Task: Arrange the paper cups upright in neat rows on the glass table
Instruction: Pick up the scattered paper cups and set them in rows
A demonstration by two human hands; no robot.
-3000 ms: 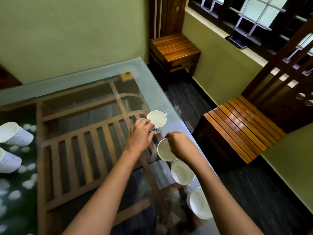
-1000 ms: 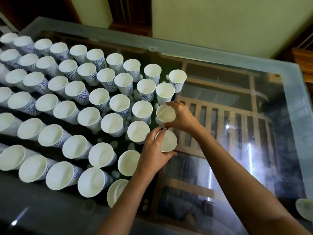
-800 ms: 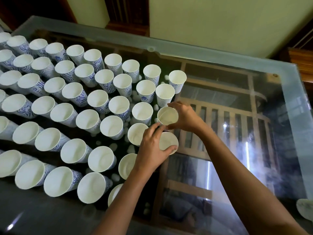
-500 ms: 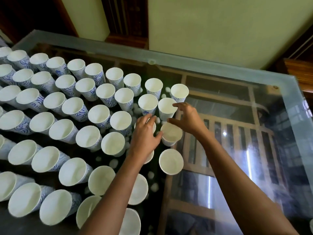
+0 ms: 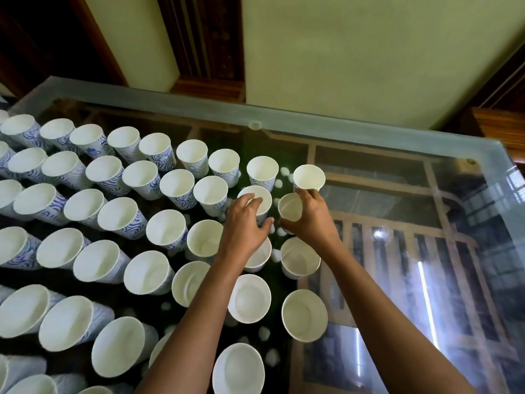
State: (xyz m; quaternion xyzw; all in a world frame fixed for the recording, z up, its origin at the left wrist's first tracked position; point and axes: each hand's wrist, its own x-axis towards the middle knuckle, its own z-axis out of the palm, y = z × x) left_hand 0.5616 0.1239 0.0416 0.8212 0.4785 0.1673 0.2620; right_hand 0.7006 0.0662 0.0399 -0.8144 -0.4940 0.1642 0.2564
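- White paper cup (image 5: 288, 208) stands upright, mouth up, just right of frame centre, at the right-hand end of a row.
- Right hand (image 5: 311, 220) grips this cup: thumb on its lower left side, fingers curled over the far right side of the rim.
- Second paper cup (image 5: 260, 192) stands directly left of it, close beside; cannot tell whether the two touch.
- Left hand (image 5: 244, 228) holds the second paper cup: fingers lie over the near left part of the rim, thumb curls along the right side.
- Corner cup (image 5: 309, 177) stands just above the right hand's fingertips, at the upper right end of the block.
- Rows of paper cups (image 5: 159, 240) fill the left and centre of the frame, all mouth up, white inside, blue wave print on the sides. Rows run diagonally from upper left to lower right.
- Further cups stand below the hands, partly covered by both forearms.
- Glass table (image 5: 369, 132) carries everything; its frosted edge crosses the upper frame.
- Wooden slatted frame (image 5: 397, 251) shows through the glass, right half of frame.
- Pale green wall (image 5: 369, 52) fills the top right; dark wooden post (image 5: 204, 38) stands at top centre.
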